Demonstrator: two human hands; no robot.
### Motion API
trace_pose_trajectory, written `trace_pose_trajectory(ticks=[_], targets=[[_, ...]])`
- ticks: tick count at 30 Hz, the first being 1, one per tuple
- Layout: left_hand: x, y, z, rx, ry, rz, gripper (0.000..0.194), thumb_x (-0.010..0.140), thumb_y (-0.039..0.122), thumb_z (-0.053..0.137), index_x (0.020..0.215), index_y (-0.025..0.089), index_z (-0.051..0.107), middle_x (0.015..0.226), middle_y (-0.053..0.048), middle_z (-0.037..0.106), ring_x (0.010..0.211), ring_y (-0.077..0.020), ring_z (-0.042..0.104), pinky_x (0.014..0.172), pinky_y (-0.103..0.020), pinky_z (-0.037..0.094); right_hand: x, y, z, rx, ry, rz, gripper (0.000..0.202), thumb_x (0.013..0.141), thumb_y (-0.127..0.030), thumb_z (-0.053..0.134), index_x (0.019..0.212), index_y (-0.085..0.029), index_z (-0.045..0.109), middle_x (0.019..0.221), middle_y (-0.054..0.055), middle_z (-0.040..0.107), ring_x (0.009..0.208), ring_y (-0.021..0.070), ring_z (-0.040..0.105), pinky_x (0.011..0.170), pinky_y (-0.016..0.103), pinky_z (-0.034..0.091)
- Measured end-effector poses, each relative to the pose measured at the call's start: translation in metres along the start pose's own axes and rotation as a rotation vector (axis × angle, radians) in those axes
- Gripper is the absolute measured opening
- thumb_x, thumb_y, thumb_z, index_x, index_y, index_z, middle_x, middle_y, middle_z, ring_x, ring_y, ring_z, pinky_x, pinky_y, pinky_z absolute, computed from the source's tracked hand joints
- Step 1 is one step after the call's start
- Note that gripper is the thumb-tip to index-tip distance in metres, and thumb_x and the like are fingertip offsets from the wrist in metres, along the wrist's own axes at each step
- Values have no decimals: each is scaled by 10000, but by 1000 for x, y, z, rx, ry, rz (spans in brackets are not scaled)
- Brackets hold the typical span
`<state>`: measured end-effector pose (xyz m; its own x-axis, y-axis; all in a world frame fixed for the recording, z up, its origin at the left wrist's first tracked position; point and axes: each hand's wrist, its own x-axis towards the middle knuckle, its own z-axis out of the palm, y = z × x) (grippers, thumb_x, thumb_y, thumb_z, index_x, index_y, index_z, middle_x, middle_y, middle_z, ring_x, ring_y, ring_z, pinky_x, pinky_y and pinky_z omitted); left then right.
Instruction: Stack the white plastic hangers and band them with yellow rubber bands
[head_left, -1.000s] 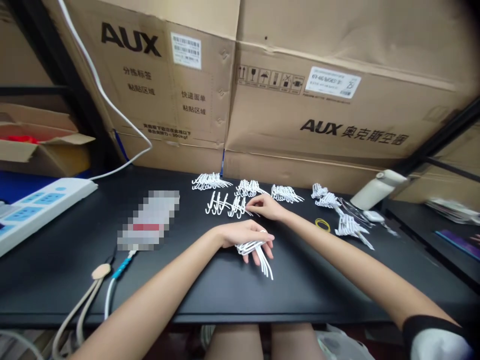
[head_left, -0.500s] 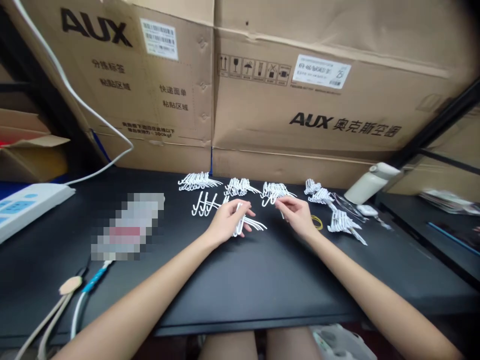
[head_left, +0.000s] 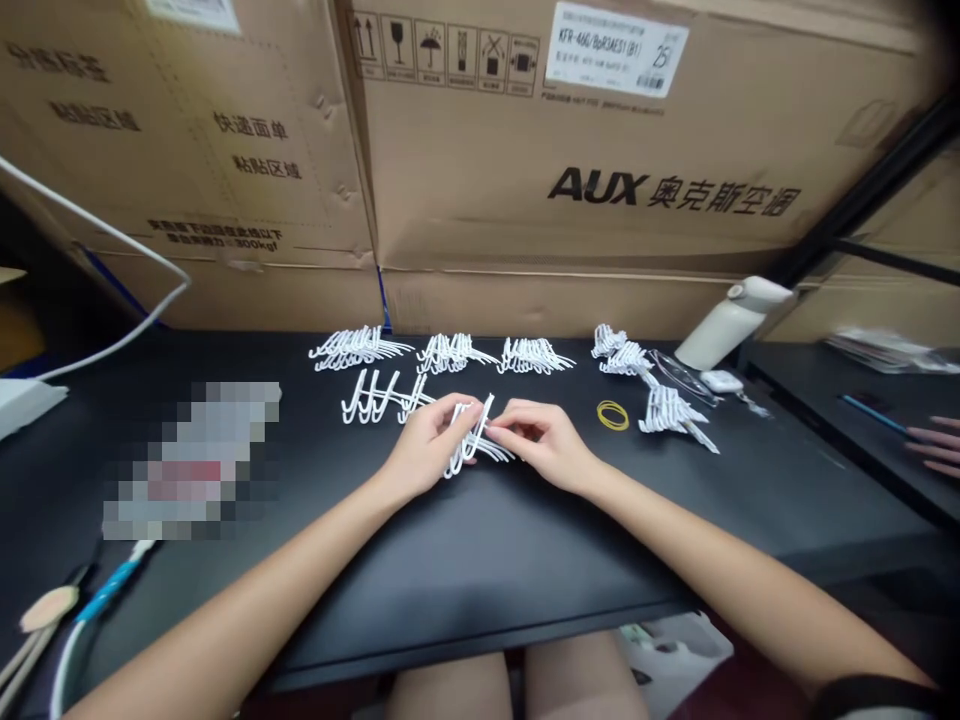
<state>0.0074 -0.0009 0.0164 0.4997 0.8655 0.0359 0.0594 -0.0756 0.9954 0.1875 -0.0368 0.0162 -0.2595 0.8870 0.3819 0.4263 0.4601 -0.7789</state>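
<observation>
The held white hooks [head_left: 491, 450] sit over the middle of the desk, between the two hands. Their curved ends point down toward the front edge, the free tip of the foremost hook [head_left: 478, 428] slants up toward the back right corner, and the long stems run toward the right edge. The left hand [head_left: 421, 445] is curled around this bunch, thumb across it; the right hand [head_left: 551, 445] has thumb and forefinger pinched on the foremost hook near its stem.

The number held is hard to count. Three clusters of hooks [head_left: 534, 356] line the back edge, with three spaced hooks [head_left: 369, 398] in front of the left cluster and a small group [head_left: 412, 398] beside the left hand. Toward the right edge lie three white bundles [head_left: 673, 412], yellow bands [head_left: 613, 416] and one pale bottle [head_left: 724, 330].

The desk [head_left: 525, 550] is black; two cardboard boxes [head_left: 465, 220] stand behind it. Another person's hand [head_left: 937, 445] shows at far right.
</observation>
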Motion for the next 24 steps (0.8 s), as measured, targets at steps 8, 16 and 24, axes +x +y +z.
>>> trace_pose_trajectory(ticks=[8, 16, 24], targets=[[0, -2, 1, -108, 7, -58, 461, 760, 486, 629, 1071, 148, 598, 956, -88, 662, 733, -189, 646, 533, -296, 583, -5, -2, 8, -298, -3, -291, 182, 895, -245, 498, 861, -180, 664, 804, 63, 584, 752, 148, 534, 694, 273, 459], [0, 1, -2, -121, -121, -123, 421, 794, 508, 583, 1028, 158, 582, 826, -60, 680, 620, -178, 671, 503, -259, 553, -4, -4, 9, 85, -104, 2, 218, 862, -318, 554, 839, -141, 679, 729, 38, 612, 610, 113, 515, 582, 243, 432], [-2, 1, -5, -79, -184, -97, 361, 817, 473, 571, 1003, 163, 583, 719, -34, 683, 566, -181, 668, 496, -255, 531, 1, -4, 11, 593, -210, 368, 269, 714, -380, 705, 779, -119, 694, 740, 64, 694, 712, 187, 637, 730, 323, 488]])
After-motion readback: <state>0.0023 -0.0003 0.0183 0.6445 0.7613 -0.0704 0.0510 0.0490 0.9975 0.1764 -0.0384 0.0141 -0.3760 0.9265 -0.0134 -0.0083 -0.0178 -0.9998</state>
